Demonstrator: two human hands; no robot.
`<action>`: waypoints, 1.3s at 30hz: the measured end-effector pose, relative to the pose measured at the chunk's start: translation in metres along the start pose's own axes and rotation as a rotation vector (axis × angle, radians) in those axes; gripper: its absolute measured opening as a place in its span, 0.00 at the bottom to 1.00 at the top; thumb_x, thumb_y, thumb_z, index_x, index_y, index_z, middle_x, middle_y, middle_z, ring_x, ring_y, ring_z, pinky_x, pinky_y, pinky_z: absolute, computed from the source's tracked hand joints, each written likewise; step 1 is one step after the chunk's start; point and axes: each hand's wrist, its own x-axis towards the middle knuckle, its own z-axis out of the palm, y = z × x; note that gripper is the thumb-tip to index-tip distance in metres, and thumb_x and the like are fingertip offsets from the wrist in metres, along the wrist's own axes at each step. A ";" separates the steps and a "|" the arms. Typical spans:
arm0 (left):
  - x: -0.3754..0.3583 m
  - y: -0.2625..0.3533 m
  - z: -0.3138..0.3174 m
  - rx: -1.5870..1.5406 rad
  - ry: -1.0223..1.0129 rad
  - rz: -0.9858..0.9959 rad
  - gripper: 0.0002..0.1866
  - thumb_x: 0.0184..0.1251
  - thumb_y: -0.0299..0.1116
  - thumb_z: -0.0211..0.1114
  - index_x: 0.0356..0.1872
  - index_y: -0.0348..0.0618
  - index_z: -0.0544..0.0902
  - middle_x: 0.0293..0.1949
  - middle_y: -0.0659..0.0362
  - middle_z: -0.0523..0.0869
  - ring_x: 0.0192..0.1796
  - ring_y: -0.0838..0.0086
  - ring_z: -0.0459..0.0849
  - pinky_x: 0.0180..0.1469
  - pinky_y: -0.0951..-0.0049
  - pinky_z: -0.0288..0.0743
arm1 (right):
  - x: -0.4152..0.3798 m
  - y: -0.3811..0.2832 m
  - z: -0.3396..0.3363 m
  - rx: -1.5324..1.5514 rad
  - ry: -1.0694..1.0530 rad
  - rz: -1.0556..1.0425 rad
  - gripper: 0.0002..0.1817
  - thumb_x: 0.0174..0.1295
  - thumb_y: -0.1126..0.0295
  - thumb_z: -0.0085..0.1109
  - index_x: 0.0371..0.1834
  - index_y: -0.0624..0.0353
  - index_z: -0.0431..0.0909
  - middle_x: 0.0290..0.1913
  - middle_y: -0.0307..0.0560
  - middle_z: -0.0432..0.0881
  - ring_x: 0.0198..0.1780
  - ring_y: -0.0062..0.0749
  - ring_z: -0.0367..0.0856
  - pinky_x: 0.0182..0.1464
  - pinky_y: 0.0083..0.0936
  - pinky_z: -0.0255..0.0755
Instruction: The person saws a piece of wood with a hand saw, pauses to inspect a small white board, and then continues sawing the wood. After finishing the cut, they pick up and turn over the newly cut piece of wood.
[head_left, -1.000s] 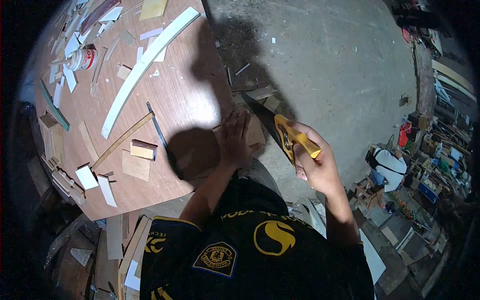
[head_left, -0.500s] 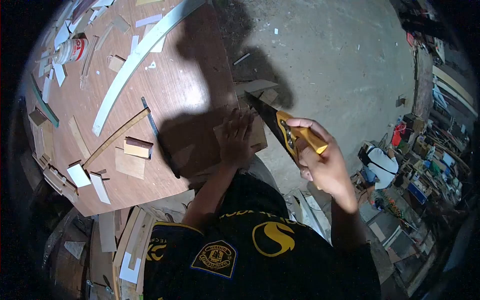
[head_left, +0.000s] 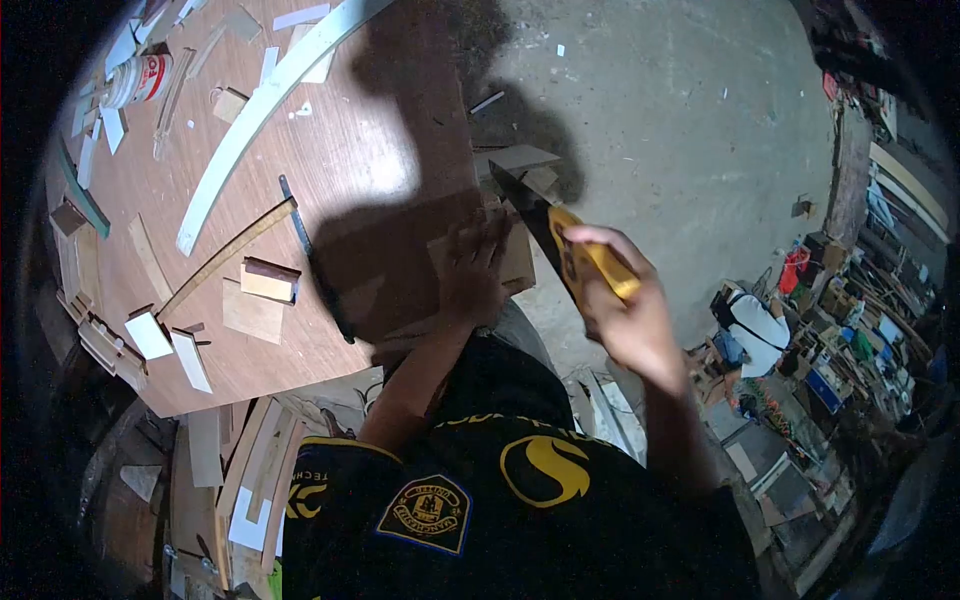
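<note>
My right hand (head_left: pixel 635 310) is wrapped around the yellow handle of a handsaw (head_left: pixel 535 215). The dark blade slants up and left, its tip near the table edge and the far corner of a small wooden board (head_left: pixel 517 262). That board juts past the table's right edge. My left hand (head_left: pixel 475 260) lies flat on it in shadow, fingers stretched out and apart, pointing away from me. Left of that hand, a hacksaw-like frame saw (head_left: pixel 315 255) with a dark blade and a wooden bar rests on the table.
The wooden table (head_left: pixel 400 150) bears a long curved white strip (head_left: pixel 260 115), a white glue jar (head_left: pixel 140 80) and several offcuts. More wood pieces (head_left: pixel 525 158) lie beyond the table edge. At right, a person in a white shirt (head_left: pixel 757 335) is near piled materials.
My right hand and the saw have shifted a little left and up, with the blade along the board's right side. My left hand stays on the board. The view has shifted slightly.
</note>
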 end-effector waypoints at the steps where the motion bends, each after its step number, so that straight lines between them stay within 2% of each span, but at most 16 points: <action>1: -0.001 0.001 0.000 0.017 0.026 0.012 0.59 0.51 0.70 0.67 0.81 0.48 0.60 0.83 0.60 0.54 0.84 0.61 0.48 0.82 0.44 0.37 | 0.004 0.000 0.002 -0.014 0.007 -0.003 0.20 0.65 0.84 0.51 0.59 0.58 0.76 0.45 0.44 0.84 0.40 0.21 0.78 0.42 0.20 0.74; 5: 0.001 -0.003 0.000 -0.063 0.012 0.011 0.58 0.52 0.70 0.67 0.81 0.48 0.59 0.83 0.59 0.54 0.85 0.60 0.47 0.83 0.44 0.36 | 0.013 -0.003 0.001 0.001 -0.040 0.033 0.19 0.66 0.82 0.52 0.60 0.58 0.76 0.47 0.47 0.84 0.45 0.23 0.81 0.48 0.22 0.75; 7: -0.002 -0.003 0.006 -0.037 0.075 0.028 0.59 0.51 0.72 0.66 0.81 0.48 0.60 0.83 0.59 0.55 0.84 0.59 0.49 0.82 0.42 0.36 | 0.014 -0.009 0.000 0.122 -0.090 0.108 0.18 0.73 0.79 0.47 0.64 0.57 0.73 0.24 0.29 0.69 0.19 0.11 0.61 0.22 0.16 0.59; 11: 0.001 -0.004 0.006 0.025 0.051 0.018 0.59 0.50 0.72 0.66 0.80 0.47 0.61 0.82 0.59 0.57 0.84 0.59 0.51 0.82 0.41 0.38 | 0.012 -0.003 0.003 0.073 -0.077 0.066 0.18 0.73 0.79 0.48 0.64 0.57 0.73 0.22 0.29 0.67 0.18 0.11 0.61 0.20 0.17 0.57; 14: -0.002 -0.003 0.004 0.079 0.136 0.065 0.59 0.49 0.72 0.67 0.80 0.48 0.62 0.81 0.58 0.60 0.83 0.60 0.53 0.81 0.41 0.40 | 0.016 -0.005 0.008 0.074 -0.097 0.068 0.17 0.73 0.77 0.49 0.63 0.57 0.73 0.22 0.30 0.68 0.18 0.12 0.62 0.20 0.17 0.57; 16: -0.002 0.000 0.004 -0.025 0.082 0.009 0.53 0.56 0.69 0.65 0.79 0.49 0.63 0.80 0.58 0.63 0.83 0.61 0.53 0.81 0.42 0.41 | 0.022 -0.009 0.011 0.072 -0.106 0.069 0.16 0.73 0.76 0.51 0.63 0.57 0.74 0.22 0.30 0.69 0.17 0.12 0.62 0.19 0.17 0.56; 17: -0.001 0.000 0.004 -0.030 0.075 0.008 0.53 0.56 0.69 0.65 0.79 0.49 0.63 0.80 0.58 0.63 0.83 0.61 0.53 0.81 0.42 0.41 | 0.025 -0.011 0.014 0.071 -0.111 0.069 0.16 0.74 0.75 0.51 0.62 0.56 0.74 0.22 0.30 0.69 0.17 0.12 0.62 0.19 0.17 0.56; 22: -0.001 -0.001 0.003 0.041 0.103 0.006 0.37 0.71 0.55 0.58 0.77 0.48 0.67 0.78 0.60 0.67 0.81 0.62 0.59 0.81 0.43 0.44 | 0.040 -0.029 0.023 0.004 -0.096 0.005 0.14 0.73 0.71 0.56 0.60 0.55 0.77 0.22 0.31 0.71 0.16 0.14 0.64 0.17 0.18 0.57; 24: 0.002 -0.002 0.005 0.084 0.094 0.018 0.36 0.72 0.54 0.58 0.77 0.48 0.68 0.77 0.60 0.67 0.81 0.63 0.60 0.81 0.43 0.45 | 0.057 -0.048 0.014 0.119 -0.135 0.204 0.15 0.73 0.71 0.56 0.61 0.57 0.77 0.21 0.33 0.72 0.16 0.16 0.66 0.16 0.19 0.58; 25: 0.002 -0.001 0.006 0.123 0.080 0.017 0.35 0.73 0.53 0.57 0.77 0.48 0.68 0.77 0.59 0.68 0.80 0.63 0.61 0.80 0.42 0.45 | 0.074 -0.037 0.003 -0.025 -0.243 0.079 0.17 0.72 0.72 0.57 0.62 0.59 0.77 0.23 0.36 0.74 0.17 0.17 0.67 0.16 0.20 0.59; 26: 0.001 -0.001 0.006 0.120 0.080 0.018 0.35 0.73 0.53 0.57 0.77 0.48 0.68 0.77 0.59 0.68 0.80 0.63 0.61 0.80 0.42 0.45 | 0.078 -0.026 -0.001 -0.026 -0.241 0.080 0.17 0.72 0.72 0.57 0.62 0.59 0.77 0.23 0.36 0.74 0.17 0.17 0.67 0.16 0.20 0.59; 28: 0.002 -0.002 0.007 0.137 0.098 0.024 0.34 0.75 0.52 0.55 0.76 0.47 0.68 0.77 0.61 0.69 0.80 0.63 0.61 0.80 0.42 0.46 | 0.081 -0.048 0.006 0.247 -0.197 0.207 0.17 0.70 0.71 0.57 0.61 0.62 0.78 0.26 0.39 0.76 0.18 0.18 0.69 0.16 0.18 0.60; 29: 0.002 -0.001 0.008 0.133 0.097 0.016 0.34 0.75 0.52 0.55 0.76 0.47 0.68 0.77 0.61 0.69 0.80 0.63 0.61 0.80 0.42 0.46 | 0.083 -0.054 0.010 0.112 -0.213 0.152 0.17 0.69 0.71 0.57 0.60 0.64 0.79 0.27 0.41 0.77 0.18 0.18 0.69 0.17 0.18 0.62; 32: -0.001 -0.002 0.009 0.152 0.100 0.029 0.33 0.77 0.51 0.54 0.77 0.47 0.68 0.77 0.62 0.68 0.81 0.63 0.61 0.80 0.42 0.46 | 0.106 -0.048 0.010 0.139 -0.164 0.183 0.18 0.68 0.72 0.58 0.59 0.66 0.80 0.27 0.41 0.77 0.18 0.19 0.70 0.17 0.19 0.64; 37: 0.000 -0.006 0.017 0.209 0.115 0.051 0.31 0.77 0.47 0.54 0.77 0.48 0.67 0.78 0.62 0.68 0.80 0.63 0.61 0.81 0.43 0.46 | 0.109 -0.052 0.002 0.126 -0.188 0.158 0.19 0.66 0.72 0.58 0.59 0.68 0.79 0.26 0.41 0.77 0.16 0.19 0.70 0.16 0.19 0.64; 39: -0.002 -0.005 0.014 0.230 0.130 0.065 0.31 0.76 0.46 0.54 0.77 0.48 0.67 0.78 0.62 0.67 0.81 0.63 0.61 0.81 0.43 0.46 | 0.102 -0.053 0.009 0.000 -0.224 0.102 0.19 0.67 0.74 0.55 0.59 0.68 0.78 0.25 0.41 0.76 0.15 0.18 0.68 0.15 0.19 0.61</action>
